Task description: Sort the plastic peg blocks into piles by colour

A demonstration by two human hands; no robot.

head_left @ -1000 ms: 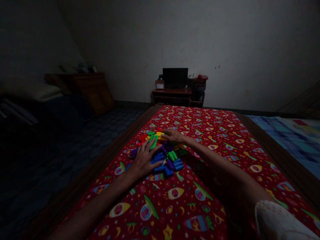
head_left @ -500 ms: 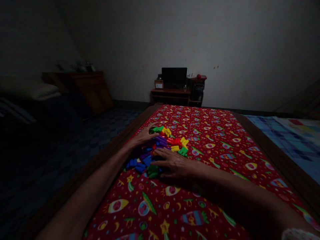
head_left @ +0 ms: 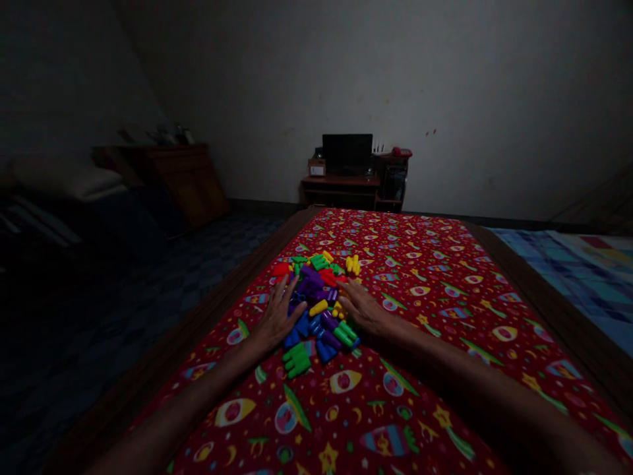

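A pile of plastic building blocks in purple, blue, green, yellow and red lies on a red patterned cloth (head_left: pixel 435 290). My left hand (head_left: pixel 277 316) rests against the pile's left side, fingers spread, beside the purple blocks (head_left: pixel 311 280). On the opposite side my right hand (head_left: pixel 363 307) has its fingers stretched out, touching the edge near a small yellow block (head_left: pixel 339 310). A green block (head_left: pixel 297 359) lies at the near end, and a yellow block (head_left: pixel 353 265) sits a little apart at the far right. Neither hand grips a block.
The cloth covers a long table or bed with a brown border (head_left: pixel 247 264). Beyond it stands a desk (head_left: pixel 341 185) with a black monitor (head_left: pixel 347 154). A wooden cabinet (head_left: pixel 182 178) is at the left, and blue checked fabric (head_left: pixel 554 277) lies at the right.
My left hand has drawn back toward me along the left side. My right hand has shifted right, off the near blocks. The blocks have been rearranged, with a green one now nearer me.
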